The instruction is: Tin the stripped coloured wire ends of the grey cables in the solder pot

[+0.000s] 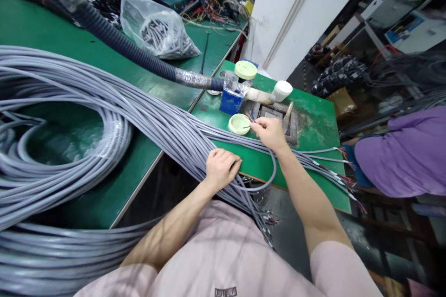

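My right hand (270, 133) is closed in a pinch on the end of a grey cable (274, 167). Coloured wire ends (250, 116) stick out past its fingertips, beside a pale green round dish (239, 124). From that hand the cable loops down and back toward the bundle. My left hand (223, 167) lies over the thick bundle of grey cables (167, 125), its fingers curled onto them; its grip underneath is partly hidden. More stripped cable ends (343, 178) fan out to the right.
A ribbed hose (132, 51) crosses the green table and ends at a blue box (230, 102). Near it are a metal-framed pot (275, 116), a white jar (282, 90) and a pale lid (245, 69). A clear bag (160, 30) sits behind. A person in purple (404, 153) is at right.
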Motion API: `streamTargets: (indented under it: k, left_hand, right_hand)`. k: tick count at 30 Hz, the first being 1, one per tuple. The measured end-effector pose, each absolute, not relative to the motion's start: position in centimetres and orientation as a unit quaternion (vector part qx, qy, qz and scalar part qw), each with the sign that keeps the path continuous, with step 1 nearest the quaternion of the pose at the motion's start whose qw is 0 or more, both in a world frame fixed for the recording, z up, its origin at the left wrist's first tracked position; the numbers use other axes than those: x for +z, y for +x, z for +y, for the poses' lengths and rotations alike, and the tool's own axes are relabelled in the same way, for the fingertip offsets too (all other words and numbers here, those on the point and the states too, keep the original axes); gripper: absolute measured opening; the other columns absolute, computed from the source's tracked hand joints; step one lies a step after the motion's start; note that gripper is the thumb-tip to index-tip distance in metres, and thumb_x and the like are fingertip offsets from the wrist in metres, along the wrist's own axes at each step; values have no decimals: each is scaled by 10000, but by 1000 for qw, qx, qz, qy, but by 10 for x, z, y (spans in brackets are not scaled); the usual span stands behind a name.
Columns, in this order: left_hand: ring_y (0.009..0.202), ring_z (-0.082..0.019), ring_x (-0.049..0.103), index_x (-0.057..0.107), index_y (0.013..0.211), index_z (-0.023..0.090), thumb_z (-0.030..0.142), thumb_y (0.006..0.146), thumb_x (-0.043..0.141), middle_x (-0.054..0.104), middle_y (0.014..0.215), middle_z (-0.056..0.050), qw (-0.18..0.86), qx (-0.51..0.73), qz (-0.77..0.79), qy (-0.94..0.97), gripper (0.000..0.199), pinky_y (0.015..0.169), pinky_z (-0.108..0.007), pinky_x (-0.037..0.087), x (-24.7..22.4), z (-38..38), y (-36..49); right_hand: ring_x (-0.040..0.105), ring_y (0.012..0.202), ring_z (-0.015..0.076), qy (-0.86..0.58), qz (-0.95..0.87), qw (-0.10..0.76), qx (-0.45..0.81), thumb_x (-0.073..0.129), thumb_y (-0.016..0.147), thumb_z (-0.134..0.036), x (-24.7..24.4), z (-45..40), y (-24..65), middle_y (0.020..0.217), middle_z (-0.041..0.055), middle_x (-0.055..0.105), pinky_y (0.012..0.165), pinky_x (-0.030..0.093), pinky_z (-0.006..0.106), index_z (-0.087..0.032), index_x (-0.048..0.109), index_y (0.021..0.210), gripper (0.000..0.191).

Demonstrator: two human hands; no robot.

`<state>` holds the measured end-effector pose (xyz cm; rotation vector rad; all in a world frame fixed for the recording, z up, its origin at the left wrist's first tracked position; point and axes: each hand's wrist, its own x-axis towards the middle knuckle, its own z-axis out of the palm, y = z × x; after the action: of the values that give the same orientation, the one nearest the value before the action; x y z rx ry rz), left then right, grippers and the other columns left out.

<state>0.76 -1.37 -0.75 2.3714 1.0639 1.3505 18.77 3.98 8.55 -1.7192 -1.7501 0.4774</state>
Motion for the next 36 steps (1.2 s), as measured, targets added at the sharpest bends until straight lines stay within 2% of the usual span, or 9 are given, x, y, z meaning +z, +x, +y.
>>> streamTargets:
  k: [5, 9, 12, 16, 20, 25, 27, 31, 36]
  left_hand:
    - [694, -135, 621, 646, 797, 216, 230, 864, 574, 705, 724, 10, 87, 459, 364, 806, 100, 830, -343, 406, -11, -14, 9]
    - [714, -137, 623, 640, 805, 222, 235, 867, 567, 701, 724, 13, 79, 460, 365, 805, 97, 858, -343, 402, -15, -13, 9]
    - [709, -137, 620, 637, 803, 221, 241, 875, 560, 694, 710, 15, 76, 460, 367, 805, 107, 858, -340, 401, -16, -13, 9]
    - [707, -131, 623, 648, 825, 214, 246, 873, 575, 705, 731, 15, 105, 465, 364, 800, 94, 842, -334, 403, -12, -13, 8]
    - [745, -144, 635, 674, 862, 215, 279, 859, 606, 722, 795, -11, 240, 500, 383, 738, 93, 803, -341, 426, 0, -14, 7]
    - [691, -130, 621, 670, 928, 182, 359, 777, 692, 695, 788, -30, 566, 563, 364, 481, 234, 665, -274, 483, 24, -12, 15]
    - [645, -111, 604, 658, 880, 174, 403, 714, 745, 682, 743, -15, 645, 558, 342, 394, 296, 636, -251, 483, 31, -10, 18]
    - [602, -88, 573, 641, 763, 169, 418, 651, 793, 654, 666, 10, 690, 570, 318, 313, 312, 608, -223, 470, 39, -8, 20]
    - [585, -80, 562, 636, 732, 166, 381, 638, 801, 654, 647, 14, 719, 562, 309, 269, 287, 594, -213, 451, 37, -13, 24]
  right_hand:
    - [418, 513, 124, -677, -696, 203, 127, 529, 756, -297, 79, 68, 184, 477, -5, 512, 541, 263, 271, -186, 518, 481, 297]
    - [435, 531, 136, -688, -700, 159, 106, 542, 752, -289, 73, 82, 181, 508, 7, 543, 541, 252, 276, -184, 566, 512, 263]
    - [431, 516, 128, -683, -699, 178, 118, 555, 752, -279, 74, 83, 180, 482, -3, 524, 534, 256, 272, -181, 554, 494, 276]
    - [432, 472, 105, -648, -680, 278, 200, 547, 791, -299, 84, 64, 178, 449, -18, 515, 525, 310, 249, -175, 538, 477, 338]
    - [400, 423, 84, -617, -643, 359, 278, 579, 809, -339, 96, 29, 173, 444, -33, 516, 478, 316, 234, -176, 557, 505, 346]
    - [402, 423, 80, -603, -620, 396, 309, 605, 823, -369, 99, -6, 161, 464, -38, 520, 454, 315, 227, -180, 573, 544, 338]
    - [417, 429, 83, -601, -620, 400, 308, 609, 822, -371, 99, -13, 156, 475, -35, 534, 457, 328, 226, -180, 592, 568, 317]
    - [437, 433, 84, -593, -624, 402, 312, 612, 821, -368, 97, -19, 150, 481, -39, 546, 459, 343, 221, -182, 631, 627, 270]
    - [460, 442, 92, -598, -615, 420, 295, 614, 817, -384, 94, -20, 147, 497, -37, 558, 466, 360, 225, -185, 670, 690, 243]
